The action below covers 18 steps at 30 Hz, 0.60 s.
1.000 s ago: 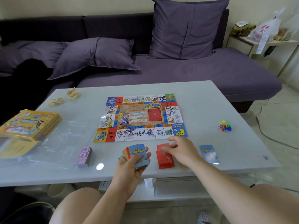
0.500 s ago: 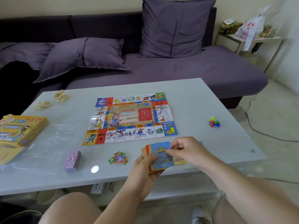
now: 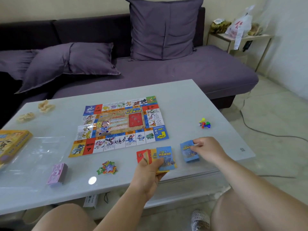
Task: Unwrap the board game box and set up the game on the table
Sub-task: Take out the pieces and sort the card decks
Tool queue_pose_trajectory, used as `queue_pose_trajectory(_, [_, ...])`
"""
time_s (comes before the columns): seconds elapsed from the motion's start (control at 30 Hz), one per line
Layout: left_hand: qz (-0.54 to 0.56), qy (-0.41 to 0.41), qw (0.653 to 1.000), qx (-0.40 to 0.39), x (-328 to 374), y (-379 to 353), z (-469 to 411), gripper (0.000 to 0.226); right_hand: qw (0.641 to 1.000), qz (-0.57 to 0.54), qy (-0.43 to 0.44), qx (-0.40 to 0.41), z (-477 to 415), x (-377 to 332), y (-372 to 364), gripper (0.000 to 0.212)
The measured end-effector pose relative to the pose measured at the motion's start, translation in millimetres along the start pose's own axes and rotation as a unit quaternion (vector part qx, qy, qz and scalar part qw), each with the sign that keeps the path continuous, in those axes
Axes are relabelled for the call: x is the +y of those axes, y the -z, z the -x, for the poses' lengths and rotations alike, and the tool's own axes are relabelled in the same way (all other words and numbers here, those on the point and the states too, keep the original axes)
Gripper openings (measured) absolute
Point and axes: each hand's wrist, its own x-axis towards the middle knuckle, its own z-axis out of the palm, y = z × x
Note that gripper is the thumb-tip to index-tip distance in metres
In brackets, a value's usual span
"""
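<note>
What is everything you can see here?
Game board: one, many-coloured, mid-table.
Game box: one, yellow, left edge.
Clear wrap: one, see-through, beside box.
Play money: one stack, pink, front left.
Star tokens: one pile, mixed, below board.
Pawns: one cluster, mixed, right of board.
Crumpled scraps: two, cream, far left.
Blue card pile: one, blue, front right.
Fanned cards: several, red-orange-blue, left hand.
Sofa: one, purple, behind.
Left hand: holds fanned cards.
Right hand: pinches blue card pile.

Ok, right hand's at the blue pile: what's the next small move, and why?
Probably have the right hand let go of the blue pile, then return to the left hand, which holds a fan of red, yellow and blue cards to sort.
</note>
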Motion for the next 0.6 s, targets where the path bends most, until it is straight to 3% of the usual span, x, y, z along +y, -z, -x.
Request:
queue_pose_trajectory(0.17, [-0.028, 0.022, 0.999, 0.013, -6.5, -21.3, -17.8, 0.017, 0.997, -0.077, 0.022, -0.016, 12.3, -12.5, 3.9, 0.025])
queue_pose_trajectory(0.3, [-0.052, 0.023, 0.998, 0.015, -11.5, -44.0, -28.8, 0.020, 0.983, -0.178, -0.026, -0.041, 18.9, -14.2, 3.1, 0.016])
queue_pose_trajectory(0.4, [-0.065, 0.017, 0.997, 0.026, -14.5, -50.9, -34.9, 0.021, 0.975, -0.216, -0.041, -0.030, 21.0, -14.2, 4.4, 0.027])
queue_pose_trajectory(0.43, [-0.066, 0.016, 0.997, 0.031, -14.9, -51.6, -35.4, 0.019, 0.975, -0.217, -0.033, -0.029, 20.3, -12.7, 3.9, 0.029])
queue_pose_trajectory(0.53, [-0.052, 0.023, 0.998, 0.024, -11.6, -52.1, -31.4, 0.012, 0.984, -0.179, 0.021, 0.004, 20.0, -12.0, 4.5, 0.006])
queue_pose_trajectory(0.6, [-0.012, 0.041, 0.999, 0.013, -7.6, -48.5, -28.1, 0.011, 0.987, -0.152, 0.022, 0.044, 13.7, -4.6, 4.8, 0.012])
